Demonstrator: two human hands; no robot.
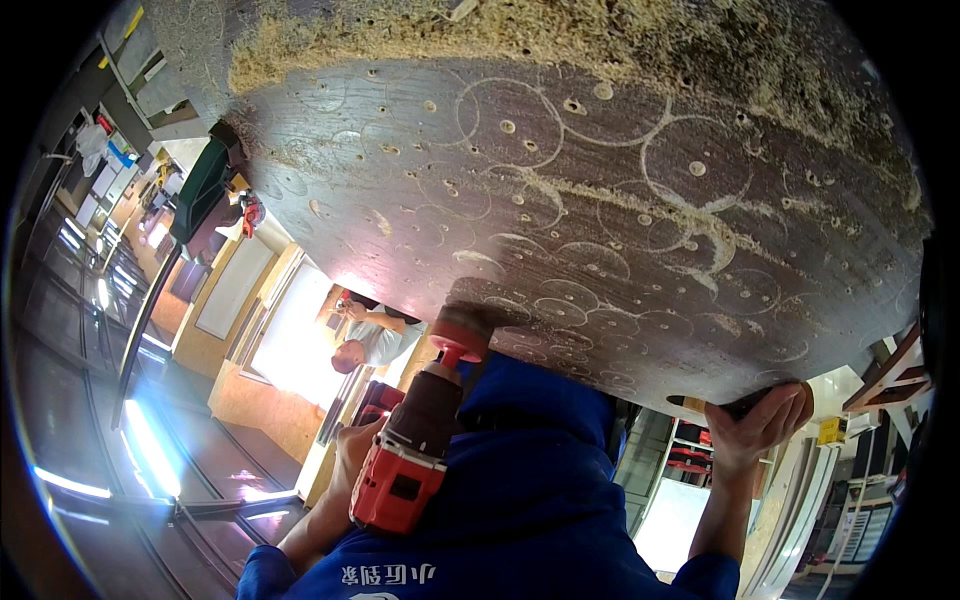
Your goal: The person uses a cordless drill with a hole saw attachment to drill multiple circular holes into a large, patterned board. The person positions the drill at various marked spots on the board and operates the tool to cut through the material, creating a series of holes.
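Filling the foreground from 10 o'clock round to 3 is the dark, worn bench (620,190), peppered with drilled holes (698,169) and overlapping scored circles (505,110), and there's sawdust (690,65) banked deep from 11 to 2. Down at 7 o'clock, the left hand (357,445) is wrapped around the red-and-black cordless drill (425,415), its red hole saw (460,340) just below centre, up at the bench's near edge. Contact? Too blurred to call! Over at 4 o'clock, the right hand (768,420) has its fingers bent over a dark, pale-edged piece (803,400); gripping or merely pressing, I can't tell.

So where are we? Plenty of cutting done, I'd judge: rings everywhere, pilot-sized holes in many, dust to match. The drill's in hand, so this looks mid-job, but whether this cut is finished, or how many remain, doesn't show.
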